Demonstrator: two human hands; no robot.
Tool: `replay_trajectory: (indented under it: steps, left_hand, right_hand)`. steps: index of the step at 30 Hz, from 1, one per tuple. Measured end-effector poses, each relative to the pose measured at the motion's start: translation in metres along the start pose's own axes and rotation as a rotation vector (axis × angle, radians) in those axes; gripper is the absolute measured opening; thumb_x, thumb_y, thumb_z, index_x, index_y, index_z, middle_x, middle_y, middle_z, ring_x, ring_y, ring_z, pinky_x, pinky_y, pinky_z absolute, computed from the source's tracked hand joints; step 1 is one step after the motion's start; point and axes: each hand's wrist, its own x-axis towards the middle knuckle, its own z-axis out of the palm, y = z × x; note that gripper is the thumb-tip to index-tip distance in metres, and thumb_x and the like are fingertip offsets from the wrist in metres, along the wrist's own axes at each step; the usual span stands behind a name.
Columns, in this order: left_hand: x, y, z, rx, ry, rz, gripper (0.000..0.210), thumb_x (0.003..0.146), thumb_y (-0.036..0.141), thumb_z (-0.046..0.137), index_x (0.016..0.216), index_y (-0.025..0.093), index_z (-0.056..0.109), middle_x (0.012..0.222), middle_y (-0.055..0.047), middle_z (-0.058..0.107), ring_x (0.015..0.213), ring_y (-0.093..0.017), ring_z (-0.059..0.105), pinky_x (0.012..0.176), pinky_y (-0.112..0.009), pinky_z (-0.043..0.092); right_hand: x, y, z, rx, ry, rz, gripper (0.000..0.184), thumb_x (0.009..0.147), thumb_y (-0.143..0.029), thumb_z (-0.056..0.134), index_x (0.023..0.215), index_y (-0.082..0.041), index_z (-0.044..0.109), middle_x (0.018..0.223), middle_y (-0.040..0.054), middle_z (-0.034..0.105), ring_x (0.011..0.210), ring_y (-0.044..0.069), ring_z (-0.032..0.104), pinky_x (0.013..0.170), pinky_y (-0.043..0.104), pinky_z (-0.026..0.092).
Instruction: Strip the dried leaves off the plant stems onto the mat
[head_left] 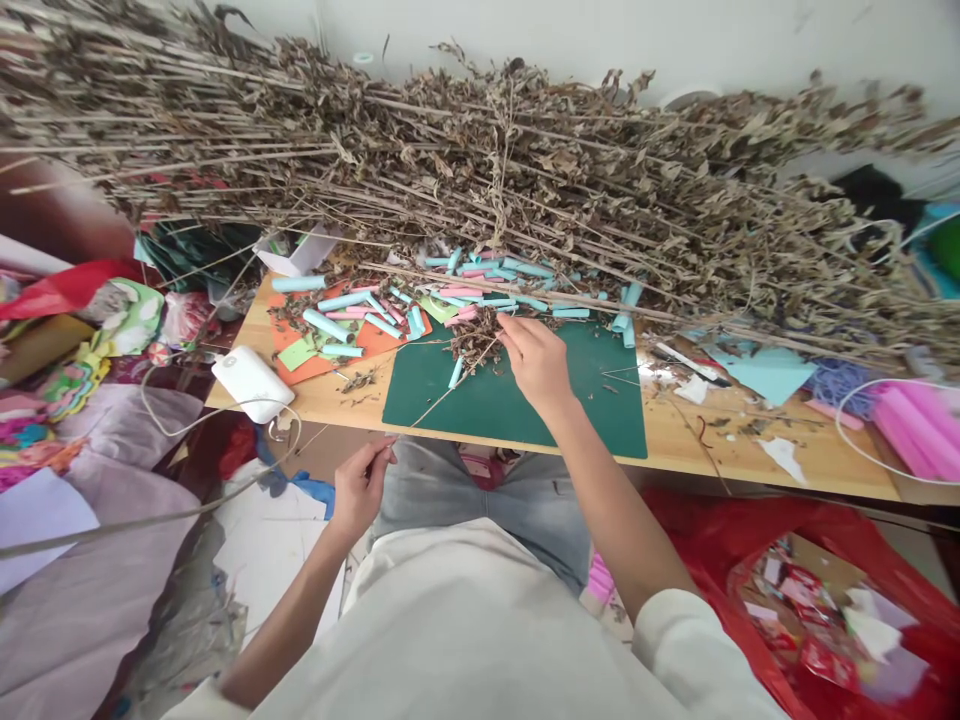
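Note:
A thin dried plant stem (pixel 444 397) slants between my two hands. My left hand (pixel 361 487), low in front of the table edge, pinches the stem's lower end. My right hand (pixel 536 362) is closed at its upper end, over the green cutting mat (pixel 517 400); its fingertips touch or nearly touch a clump of dry leaves (pixel 476 340). Rolled blue paper tubes (pixel 327 326) and pink paper tubes (pixel 459 292) lie scattered behind and left of the clump. One short blue tube (pixel 455 374) rests on the mat just below the leaves.
A large heap of dried stalks (pixel 450 160) spans the back of the wooden table (pixel 757 440). A white power bank (pixel 253 384) with a cable sits at the left edge. Right are blue paper (pixel 761 370) and a pink bundle (pixel 919 430). A red bag (pixel 705 540) of scraps stands below.

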Motion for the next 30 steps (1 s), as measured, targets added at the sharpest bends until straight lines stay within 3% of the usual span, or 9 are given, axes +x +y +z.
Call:
replay_trajectory:
  steps: [7, 12, 18, 22, 25, 28, 30]
  left_hand:
    - [-0.005, -0.01, 0.002, 0.031, 0.014, -0.044, 0.029, 0.094, 0.036, 0.052, 0.102, 0.017, 0.072, 0.076, -0.002, 0.072, 0.061, -0.012, 0.062, 0.062, -0.021, 0.047]
    - [-0.01, -0.017, 0.004, 0.049, 0.034, -0.086, 0.029, 0.094, 0.037, 0.052, 0.099, 0.016, 0.071, 0.082, -0.003, 0.074, 0.058, -0.011, 0.061, 0.057, -0.02, 0.045]
    - [-0.014, -0.023, -0.001, 0.05, 0.068, -0.041, 0.026, 0.095, 0.035, 0.052, 0.1, 0.017, 0.071, 0.08, -0.003, 0.074, 0.065, -0.013, 0.065, 0.062, -0.022, 0.049]
    - [-0.014, -0.024, -0.007, 0.033, 0.024, 0.032, 0.025, 0.095, 0.033, 0.051, 0.099, 0.018, 0.07, 0.081, -0.004, 0.074, 0.073, -0.015, 0.068, 0.07, -0.024, 0.051]
    - [-0.017, -0.029, -0.012, 0.009, -0.046, 0.062, 0.025, 0.095, 0.032, 0.049, 0.098, 0.018, 0.07, 0.08, -0.004, 0.074, 0.073, -0.015, 0.068, 0.072, -0.025, 0.052]
    - [-0.024, -0.039, -0.016, -0.028, -0.094, -0.006, 0.027, 0.096, 0.035, 0.048, 0.099, 0.018, 0.068, 0.08, -0.004, 0.073, 0.066, -0.014, 0.065, 0.068, -0.025, 0.053]
    - [-0.029, -0.042, -0.019, -0.078, -0.153, -0.101, 0.031, 0.096, 0.041, 0.048, 0.104, 0.017, 0.067, 0.088, -0.007, 0.074, 0.069, -0.016, 0.067, 0.069, -0.027, 0.054]
  right_hand:
    - [-0.007, 0.001, 0.014, -0.128, -0.101, -0.059, 0.048, 0.1, -0.016, 0.027, 0.136, -0.019, 0.058, 0.098, 0.0139, 0.069, 0.096, 0.023, 0.064, 0.088, 0.038, 0.052]
    - [-0.003, 0.011, 0.02, -0.01, 0.054, 0.145, 0.048, 0.1, -0.023, 0.025, 0.13, -0.018, 0.062, 0.107, 0.0144, 0.07, 0.099, 0.022, 0.066, 0.091, 0.036, 0.053]
    - [0.013, 0.018, 0.013, -0.084, -0.039, 0.211, 0.048, 0.096, -0.032, 0.041, 0.14, -0.019, 0.051, 0.121, 0.0149, 0.066, 0.113, 0.029, 0.06, 0.099, 0.046, 0.051]
    - [0.029, 0.009, 0.002, -0.148, 0.007, 0.091, 0.054, 0.097, -0.037, 0.041, 0.15, -0.026, 0.036, 0.145, 0.0145, 0.045, 0.132, 0.03, 0.046, 0.103, 0.05, 0.047]
    - [0.042, 0.002, -0.006, -0.219, -0.003, -0.051, 0.048, 0.098, -0.039, 0.041, 0.146, -0.032, 0.041, 0.153, 0.0108, 0.036, 0.137, 0.032, 0.039, 0.106, 0.053, 0.041]
    - [0.049, 0.0, -0.011, -0.284, -0.025, -0.142, 0.037, 0.1, -0.037, 0.038, 0.129, -0.028, 0.058, 0.143, 0.0104, 0.049, 0.133, 0.029, 0.042, 0.107, 0.049, 0.037]
    - [0.048, -0.003, -0.011, -0.326, -0.075, -0.165, 0.036, 0.101, -0.033, 0.033, 0.115, -0.023, 0.065, 0.124, 0.0112, 0.064, 0.125, 0.027, 0.049, 0.106, 0.046, 0.035]
